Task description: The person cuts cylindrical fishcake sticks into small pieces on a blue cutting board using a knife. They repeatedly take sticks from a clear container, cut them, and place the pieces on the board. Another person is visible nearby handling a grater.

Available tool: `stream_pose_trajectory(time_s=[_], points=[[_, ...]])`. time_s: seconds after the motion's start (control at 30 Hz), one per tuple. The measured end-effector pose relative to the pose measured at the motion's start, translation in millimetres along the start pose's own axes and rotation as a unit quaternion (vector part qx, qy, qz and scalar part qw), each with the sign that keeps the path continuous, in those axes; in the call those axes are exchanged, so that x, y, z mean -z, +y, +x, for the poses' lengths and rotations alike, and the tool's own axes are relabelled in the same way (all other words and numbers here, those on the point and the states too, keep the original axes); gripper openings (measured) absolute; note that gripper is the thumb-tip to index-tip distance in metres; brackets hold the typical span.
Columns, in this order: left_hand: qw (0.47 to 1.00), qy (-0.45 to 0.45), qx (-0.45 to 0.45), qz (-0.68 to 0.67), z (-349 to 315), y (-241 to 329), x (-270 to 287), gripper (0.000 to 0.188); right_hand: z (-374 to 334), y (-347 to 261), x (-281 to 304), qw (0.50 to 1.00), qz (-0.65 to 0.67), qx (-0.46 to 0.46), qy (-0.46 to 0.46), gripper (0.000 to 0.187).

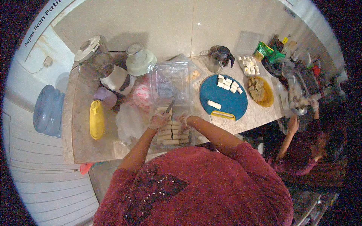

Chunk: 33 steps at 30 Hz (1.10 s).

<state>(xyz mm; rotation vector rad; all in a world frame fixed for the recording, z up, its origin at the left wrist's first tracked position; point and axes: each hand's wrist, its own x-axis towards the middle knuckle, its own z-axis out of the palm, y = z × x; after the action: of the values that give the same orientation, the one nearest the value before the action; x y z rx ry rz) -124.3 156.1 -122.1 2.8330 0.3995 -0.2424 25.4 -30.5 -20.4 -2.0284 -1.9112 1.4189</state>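
Observation:
A clear plastic clamshell box [191, 136] lies in front of me with its lid [181, 81] folded back. Whitish rolls [171, 142] lie in rows inside it. Thin clear gloves cover both hands. My left hand [158, 119] is closed at the box's left side, with a knife [169, 108] slanting up and right out of it. On the other side, my right hand [183, 120] bends its fingers over the rolls at the box's far right; what they pinch is hidden. To the right, a round blue cutting board [211, 90] carries cut white pieces [227, 83] and one longer roll [214, 104].
A yellow-handled peeler [223, 115] lies at the board's near edge. Farther right are a yellow bowl of brownish pieces [257, 90] and a tray of white pieces [249, 66]. A glass jug [218, 58] stands behind. Left are a blender [96, 58] and yellow pouch [97, 120]. Another person [301, 145] works at right.

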Motion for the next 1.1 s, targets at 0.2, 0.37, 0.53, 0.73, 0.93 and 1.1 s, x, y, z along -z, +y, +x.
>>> stream_pose_trajectory(time_s=[0.2,0.37,0.53,0.73,0.93,1.1], points=[[0.991,0.098,-0.093,-0.001,-13,2,10,0.044,16,0,-1,0.993,0.042,-0.026,-0.112,0.072],[0.992,0.037,-0.005,-0.117,-27,24,44,0.052,17,24,9,0.985,0.089,-0.040,-0.140,0.077],[0.966,0.007,0.109,-0.233,-25,33,54,0.062,18,47,21,0.977,0.136,-0.068,-0.147,0.081],[0.948,0.016,0.172,-0.269,-33,42,62,0.062,-3,28,22,0.982,0.113,-0.081,-0.130,0.080],[0.931,-0.004,0.121,-0.344,-36,40,81,0.058,-3,17,32,0.985,0.099,-0.068,-0.121,0.076],[0.937,0.067,0.075,-0.334,-39,44,82,0.058,1,28,40,0.989,0.102,-0.058,-0.085,0.073]])
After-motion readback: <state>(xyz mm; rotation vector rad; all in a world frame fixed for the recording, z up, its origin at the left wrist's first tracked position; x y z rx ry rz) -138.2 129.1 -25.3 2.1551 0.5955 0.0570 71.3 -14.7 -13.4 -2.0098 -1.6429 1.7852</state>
